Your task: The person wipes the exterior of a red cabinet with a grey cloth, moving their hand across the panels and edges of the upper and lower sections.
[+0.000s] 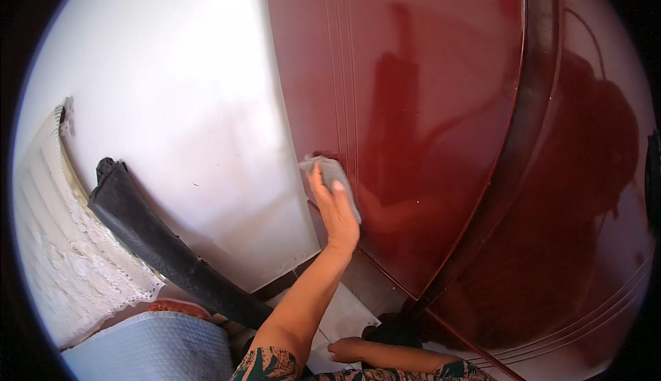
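My left hand (335,212) presses a thin grey cloth (335,169) against a glossy dark red panel (441,174), close to the panel's left edge and its vertical grooves. The cloth lies under the palm and sticks out past the fingers on both sides. Low in the view, my right hand (348,348) hangs with its fingers curled, apart from the panel; nothing shows in it.
A white wall (193,105) meets the panel on the left. Against it leans a long black wrapped roll (165,236). Beside that are a white lace cover (76,243) and a light blue quilted cloth (158,346). Another glossy red panel (537,264) stands at right.
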### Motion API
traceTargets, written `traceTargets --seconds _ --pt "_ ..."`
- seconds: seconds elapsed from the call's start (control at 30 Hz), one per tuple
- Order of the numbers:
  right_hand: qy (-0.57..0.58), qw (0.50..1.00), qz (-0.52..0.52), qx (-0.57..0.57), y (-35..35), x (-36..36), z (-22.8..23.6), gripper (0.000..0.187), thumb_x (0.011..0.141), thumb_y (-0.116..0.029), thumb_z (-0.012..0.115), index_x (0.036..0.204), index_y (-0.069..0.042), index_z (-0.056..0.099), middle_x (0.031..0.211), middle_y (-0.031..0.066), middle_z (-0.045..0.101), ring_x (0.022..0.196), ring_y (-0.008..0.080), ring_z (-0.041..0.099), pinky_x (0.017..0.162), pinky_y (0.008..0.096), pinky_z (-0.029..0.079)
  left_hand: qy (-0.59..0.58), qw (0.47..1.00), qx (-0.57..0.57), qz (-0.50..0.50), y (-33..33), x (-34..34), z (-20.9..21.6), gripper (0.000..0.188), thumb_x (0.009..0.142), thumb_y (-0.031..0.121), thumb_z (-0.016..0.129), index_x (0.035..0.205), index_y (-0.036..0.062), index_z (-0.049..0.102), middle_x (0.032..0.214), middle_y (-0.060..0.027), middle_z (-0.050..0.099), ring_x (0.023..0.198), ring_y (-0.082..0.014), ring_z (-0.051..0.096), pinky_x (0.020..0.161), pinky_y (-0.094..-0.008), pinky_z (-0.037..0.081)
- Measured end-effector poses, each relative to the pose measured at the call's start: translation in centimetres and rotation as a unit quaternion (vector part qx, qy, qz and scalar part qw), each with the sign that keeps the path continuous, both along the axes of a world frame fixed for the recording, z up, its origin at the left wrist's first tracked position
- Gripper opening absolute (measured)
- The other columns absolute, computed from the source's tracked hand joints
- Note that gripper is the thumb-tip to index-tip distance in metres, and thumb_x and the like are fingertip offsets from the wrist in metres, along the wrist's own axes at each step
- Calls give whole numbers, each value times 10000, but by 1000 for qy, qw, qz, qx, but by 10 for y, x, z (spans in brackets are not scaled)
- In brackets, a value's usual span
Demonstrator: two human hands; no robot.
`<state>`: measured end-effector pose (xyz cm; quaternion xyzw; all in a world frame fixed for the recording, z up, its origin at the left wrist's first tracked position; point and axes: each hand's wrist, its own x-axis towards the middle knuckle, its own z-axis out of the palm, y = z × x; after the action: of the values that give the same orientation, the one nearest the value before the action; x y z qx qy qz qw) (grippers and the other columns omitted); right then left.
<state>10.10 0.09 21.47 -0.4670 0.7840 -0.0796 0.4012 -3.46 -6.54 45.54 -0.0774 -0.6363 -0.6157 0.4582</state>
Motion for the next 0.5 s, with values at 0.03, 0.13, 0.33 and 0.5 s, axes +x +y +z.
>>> traceTargets --seconds 0.03,0.13,0.33,0.5 --pt "2 1000 3 0 1 -1 1 368 903 -357 523 1092 -43 542 1044 229 609 1018 403 578 840 502 449 -40 996 64 -41 -2 -2 3 602 956 217 350 1443 -64 137 1517 -219 144 1416 -312 138 1150 -386 100" --pt "-20 1000 -8 11 1 -2 -4 371 894 -324 535 1082 -5 555 1061 219 598 1032 392 571 827 525 454 -30 994 -96 36 28 30 -17 625 957 259 379 1452 -39 140 1510 -265 117 1408 -369 124 1146 -421 91" --pt "26 1000 9 5 1 3 -16 347 894 -337 514 1073 -41 547 1031 213 618 1026 388 583 840 504 459 250 909 -333 -7 62 78 -24 670 938 555 367 1393 62 383 1443 -379 175 1347 -516 193 1064 -626 103" --pt "-1 1000 -3 1 3 3 -8 342 889 -330 530 1069 -40 549 1016 200 627 1016 379 590 835 492 463 237 920 -308 42 33 43 34 684 946 556 323 1423 66 363 1489 -324 147 1399 -457 119 1093 -588 70"
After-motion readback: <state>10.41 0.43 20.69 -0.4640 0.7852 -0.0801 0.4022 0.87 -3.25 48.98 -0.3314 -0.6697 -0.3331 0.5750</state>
